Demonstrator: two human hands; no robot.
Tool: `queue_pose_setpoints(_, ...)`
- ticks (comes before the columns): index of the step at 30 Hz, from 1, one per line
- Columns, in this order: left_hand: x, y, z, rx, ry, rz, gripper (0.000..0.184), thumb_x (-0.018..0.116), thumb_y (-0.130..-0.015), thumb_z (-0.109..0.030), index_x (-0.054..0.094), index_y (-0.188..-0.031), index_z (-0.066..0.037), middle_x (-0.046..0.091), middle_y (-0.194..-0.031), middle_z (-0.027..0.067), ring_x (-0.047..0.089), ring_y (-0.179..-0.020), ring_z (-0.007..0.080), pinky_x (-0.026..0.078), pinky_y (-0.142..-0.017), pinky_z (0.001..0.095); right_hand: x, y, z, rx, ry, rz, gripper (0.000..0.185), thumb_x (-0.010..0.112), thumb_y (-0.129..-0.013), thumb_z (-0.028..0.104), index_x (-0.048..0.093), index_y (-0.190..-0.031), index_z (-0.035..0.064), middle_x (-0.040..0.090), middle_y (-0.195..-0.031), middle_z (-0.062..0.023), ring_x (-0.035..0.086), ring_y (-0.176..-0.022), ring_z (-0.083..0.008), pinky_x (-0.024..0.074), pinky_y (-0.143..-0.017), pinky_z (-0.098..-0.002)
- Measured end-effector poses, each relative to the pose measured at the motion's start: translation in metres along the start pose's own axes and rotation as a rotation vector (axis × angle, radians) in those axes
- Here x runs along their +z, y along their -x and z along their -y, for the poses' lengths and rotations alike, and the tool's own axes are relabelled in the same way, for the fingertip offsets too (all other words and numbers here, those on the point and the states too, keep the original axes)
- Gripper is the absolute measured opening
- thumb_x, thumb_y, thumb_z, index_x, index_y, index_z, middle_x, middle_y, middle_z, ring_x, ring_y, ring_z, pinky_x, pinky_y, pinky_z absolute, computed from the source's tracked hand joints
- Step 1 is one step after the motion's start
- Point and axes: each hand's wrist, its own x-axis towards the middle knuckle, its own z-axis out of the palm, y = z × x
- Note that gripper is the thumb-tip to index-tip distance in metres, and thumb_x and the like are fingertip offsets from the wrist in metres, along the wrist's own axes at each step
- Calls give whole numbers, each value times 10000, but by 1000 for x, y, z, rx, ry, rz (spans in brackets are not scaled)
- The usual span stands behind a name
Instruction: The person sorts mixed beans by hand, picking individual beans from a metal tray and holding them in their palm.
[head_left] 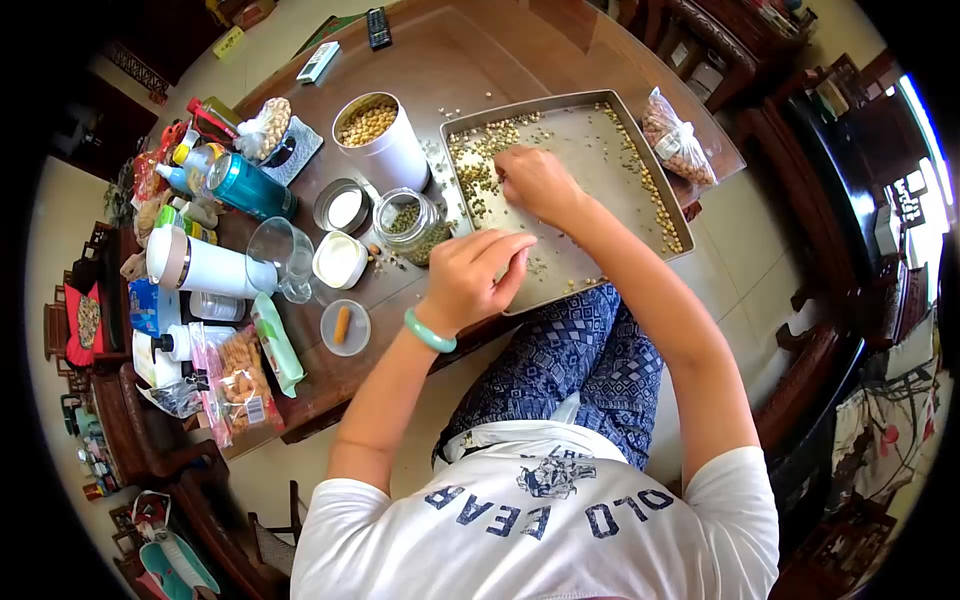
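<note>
A shallow metal tray (600,250) holds scattered yellow and green beans (480,150), thickest at its left side and strung along its right edge. My right hand (540,185) reaches over the tray, its curled fingers pointing down at the bean pile; the fingertips are partly hidden. My left hand (472,280), with a pale green bangle (430,332) on the wrist, hovers by the tray's near left edge, fingers bent in and thumb close to them. Whatever it holds, if anything, is hidden. Just behind it stands an open glass jar (412,228) partly filled with green beans.
A white canister (385,145) of yellow beans stands behind the jar. Lids (340,260), a clear cup (282,255), a white tumbler (200,262) and snack packets crowd the left. A tied bag of nuts (678,140) lies right of the tray. Two remotes (318,62) lie at the back.
</note>
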Motion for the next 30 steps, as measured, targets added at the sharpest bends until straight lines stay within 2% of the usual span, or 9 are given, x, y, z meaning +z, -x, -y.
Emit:
queue_pose_setpoints(3,6,-14,4,125,-50,11,114,650,-799,-25,669,-909,-51,659,-761,63,588,-541,213,477,-506,306,-4,-1,-7,54,-36,-1,104,551,-752,57,598,-816,-11,640,-847,-218,630,-838,-397,516,-727,-459)
queue_pose_setpoints(7,25,-27,3,-220,-70,138,80,620,-855,-46,623,-932,-24,651,-840,75,628,-654,231,508,-601,311,-30,-3,-16,125,-138,-123,166,606,-749,103,648,-850,-21,667,-815,-191,648,-764,-350,518,-685,-409)
queue_pose_setpoints(9,43,-29,10,-693,586,26,180,566,-934,-125,589,-1074,-14,649,-1009,98,643,-873,202,510,-774,332,-51,3,-18,325,-307,-188,188,648,-755,94,656,-902,-24,677,-818,-178,668,-740,-281,527,-682,-347)
queue_pose_setpoints(10,48,-32,13,-865,924,-17,323,481,-996,-215,522,-1193,38,591,-1148,147,575,-1076,229,457,-956,372,-58,6,-20,356,-329,-213,210,686,-757,96,659,-926,-27,682,-801,-149,668,-733,-208,521,-681,-303)
queue_pose_setpoints(11,53,-33,21,-862,933,-23,323,481,-996,-215,522,-1193,38,591,-1148,147,575,-1076,229,457,-956,372,-63,9,-17,378,-368,-235,207,694,-760,106,659,-917,-24,681,-791,-129,654,-718,-186,519,-680,-301)
queue_pose_setpoints(13,60,-34,34,-1309,1857,-330,365,443,-1004,-239,500,-1168,82,572,-1121,176,558,-1080,259,458,-971,355,-73,18,-5,352,-371,-167,194,690,-794,99,669,-954,-8,670,-783,-58,600,-692,-107,493,-667,-266)
queue_pose_setpoints(18,69,-33,41,-1372,1963,-591,429,364,-1033,-242,461,-1219,132,513,-1208,207,516,-1146,287,417,-1052,367,-82,15,9,347,-341,-117,212,717,-811,116,682,-988,5,682,-826,-68,616,-716,-119,504,-680,-271)
queue_pose_setpoints(24,60,-37,39,-1340,1867,-586,443,360,-1033,-228,437,-1266,140,514,-1257,222,514,-1177,283,423,-1051,365,-39,-27,-37,171,-190,-99,233,694,-797,77,677,-1005,-27,697,-914,-175,691,-821,-254,535,-747,-333)
queue_pose_setpoints(30,56,-30,41,-1297,1922,-548,472,406,-1019,-266,444,-1288,120,510,-1295,217,504,-1228,288,417,-1066,378,-13,-38,-46,103,11,-52,300,755,-748,176,692,-966,-21,683,-898,-193,676,-815,-316,530,-727,-384)
